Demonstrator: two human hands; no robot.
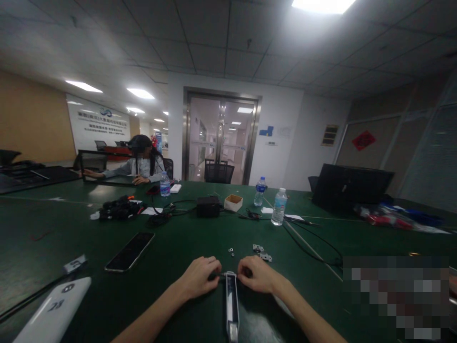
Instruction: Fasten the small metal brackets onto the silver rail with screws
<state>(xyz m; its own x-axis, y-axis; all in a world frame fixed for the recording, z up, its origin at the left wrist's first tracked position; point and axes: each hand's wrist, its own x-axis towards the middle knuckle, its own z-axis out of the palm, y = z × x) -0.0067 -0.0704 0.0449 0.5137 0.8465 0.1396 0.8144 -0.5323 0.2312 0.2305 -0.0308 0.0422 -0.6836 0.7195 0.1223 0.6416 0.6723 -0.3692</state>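
A long, narrow metal frame (233, 300) with an open slot along its middle lies on the green table, pointing away from me. My left hand (202, 276) is at the left of its far end, fingers pinched together; a small dark piece shows at the fingertips, too small to name. On the opposite side my right hand (260, 274) is closed, its curled fingertips against or very near the frame's far end. What those fingers hold, if anything, is hidden. Just beyond lie a few small metal nuts (231, 250). Several small metal brackets (262, 253) rest past my right hand.
To the left lie a phone (130, 251) and a white device marked 28 (53, 309). Farther back are a black power adapter (208, 206), a small open box (233, 203), cables and water bottles (279, 207). Another person (146, 162) sits across the table, holding a dark frame.
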